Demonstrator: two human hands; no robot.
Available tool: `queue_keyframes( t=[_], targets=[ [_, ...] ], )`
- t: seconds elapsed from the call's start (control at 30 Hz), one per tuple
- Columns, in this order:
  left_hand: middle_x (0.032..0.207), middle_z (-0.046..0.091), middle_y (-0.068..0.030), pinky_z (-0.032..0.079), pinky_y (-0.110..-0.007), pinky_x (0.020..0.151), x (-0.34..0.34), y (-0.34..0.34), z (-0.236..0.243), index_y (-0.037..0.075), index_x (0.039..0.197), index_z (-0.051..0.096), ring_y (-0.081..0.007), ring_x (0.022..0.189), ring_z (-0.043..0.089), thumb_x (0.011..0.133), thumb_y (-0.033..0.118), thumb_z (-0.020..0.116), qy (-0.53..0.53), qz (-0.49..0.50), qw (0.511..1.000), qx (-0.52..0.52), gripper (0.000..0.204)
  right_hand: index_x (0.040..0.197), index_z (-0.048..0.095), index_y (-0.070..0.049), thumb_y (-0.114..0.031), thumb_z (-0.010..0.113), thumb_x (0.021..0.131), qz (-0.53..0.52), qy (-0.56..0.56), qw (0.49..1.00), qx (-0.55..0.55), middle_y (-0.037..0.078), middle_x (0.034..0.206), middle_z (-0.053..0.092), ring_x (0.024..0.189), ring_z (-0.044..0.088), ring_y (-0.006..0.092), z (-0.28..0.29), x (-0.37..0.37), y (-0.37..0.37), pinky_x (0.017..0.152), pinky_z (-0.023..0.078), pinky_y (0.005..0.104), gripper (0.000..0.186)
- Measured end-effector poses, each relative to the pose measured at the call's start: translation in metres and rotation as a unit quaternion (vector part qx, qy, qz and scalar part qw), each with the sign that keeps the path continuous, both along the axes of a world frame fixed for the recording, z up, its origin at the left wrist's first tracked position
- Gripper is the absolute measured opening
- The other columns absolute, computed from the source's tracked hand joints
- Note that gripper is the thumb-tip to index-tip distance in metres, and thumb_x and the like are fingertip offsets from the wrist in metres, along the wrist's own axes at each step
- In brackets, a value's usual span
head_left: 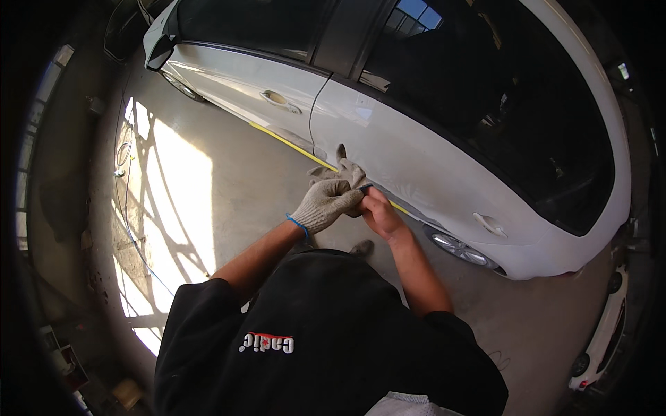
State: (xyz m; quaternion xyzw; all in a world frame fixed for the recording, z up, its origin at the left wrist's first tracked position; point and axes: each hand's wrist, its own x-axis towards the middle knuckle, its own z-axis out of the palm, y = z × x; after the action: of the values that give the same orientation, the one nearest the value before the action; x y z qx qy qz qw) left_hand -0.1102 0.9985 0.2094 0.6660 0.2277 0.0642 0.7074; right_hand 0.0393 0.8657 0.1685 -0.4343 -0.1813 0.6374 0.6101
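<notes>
My left hand [321,206] wears a grey knit work glove with a blue-edged cuff. Its fingers are closed, pinching at a second grey work glove [352,172] with a dark fingertip. Bare and tight against it, my right hand [383,215] grips the dark cuff edge of that same glove. Where the hands meet, the exact finger contact is partly hidden. Just beyond them stands a white car [416,152], its side toward me. A yellow strip [295,147] runs along the lower part of its doors, passing behind the gloves.
A thin hose or cable [126,208] lies along the sunlit concrete floor [236,180] on the left. The car's rear wheel [461,249] is to the right of my hands. Another white car [602,333] stands at the far right. One shoe [362,247] shows below my hands.
</notes>
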Motion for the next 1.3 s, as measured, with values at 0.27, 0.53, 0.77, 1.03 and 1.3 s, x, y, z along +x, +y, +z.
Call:
queue_keyframes(
  t=[0.27, 0.53, 0.77, 1.03, 1.3],
  targets=[
    [0.080, 0.066, -0.0071, 0.050, -0.035, 0.070, -0.026, 0.037, -0.009, 0.003, 0.088, 0.070, -0.0205, 0.074, 0.062, 0.099, 0.027, 0.071, -0.072, 0.021, 0.992, 0.098, 0.026, 0.138, 0.057, -0.004, -0.001, 0.060, 0.091, -0.263, -0.205, 0.943, 0.006, 0.013, 0.133, 0.065, 0.123, 0.063, 0.0278, -0.041, -0.031, 0.079, 0.107, 0.048, 0.0380, 0.048],
    [0.079, 0.062, -0.0123, 0.048, -0.051, 0.072, -0.045, 0.083, -0.047, 0.012, 0.085, 0.069, -0.0390, 0.081, 0.062, 0.080, 0.026, 0.076, -0.116, 0.034, 0.912, 0.392, 0.017, 0.135, 0.065, -0.004, -0.043, 0.055, 0.106, -0.119, -0.303, 0.946, 0.004, 0.010, 0.128, 0.069, 0.120, 0.062, 0.0207, -0.043, -0.044, 0.134, 0.107, 0.048, 0.0372, 0.050],
    [0.092, 0.073, -0.0204, 0.054, -0.052, 0.080, -0.061, 0.082, -0.066, 0.010, 0.093, 0.077, -0.0419, 0.087, 0.070, 0.088, 0.038, 0.061, 0.147, -0.148, 0.955, 0.209, 0.033, 0.129, 0.069, -0.001, -0.018, 0.060, 0.102, -0.217, -0.123, 0.965, -0.084, 0.014, 0.112, 0.073, 0.101, 0.071, 0.0235, -0.092, -0.059, 0.172, 0.097, 0.054, 0.0368, 0.033],
    [0.090, 0.075, -0.0185, 0.055, -0.053, 0.080, -0.061, 0.090, -0.052, 0.009, 0.094, 0.077, -0.0409, 0.089, 0.071, 0.089, 0.050, 0.063, 0.158, -0.253, 0.906, 0.301, 0.044, 0.107, 0.075, 0.000, -0.014, 0.062, 0.098, -0.015, -0.288, 0.912, -0.293, 0.012, 0.097, 0.076, 0.080, 0.073, 0.0207, -0.164, -0.081, 0.121, 0.075, 0.058, 0.0350, 0.021],
    [0.104, 0.071, -0.0206, 0.054, -0.053, 0.085, -0.030, 0.043, -0.113, 0.008, 0.102, 0.070, -0.0443, 0.098, 0.068, 0.089, 0.039, 0.066, 0.077, -0.244, 0.917, 0.305, 0.035, 0.106, 0.075, 0.001, -0.014, 0.062, 0.099, 0.139, -0.257, 0.903, -0.316, 0.012, 0.096, 0.076, 0.079, 0.072, 0.0205, -0.188, -0.097, 0.039, 0.074, 0.057, 0.0346, 0.021]
  ],
)
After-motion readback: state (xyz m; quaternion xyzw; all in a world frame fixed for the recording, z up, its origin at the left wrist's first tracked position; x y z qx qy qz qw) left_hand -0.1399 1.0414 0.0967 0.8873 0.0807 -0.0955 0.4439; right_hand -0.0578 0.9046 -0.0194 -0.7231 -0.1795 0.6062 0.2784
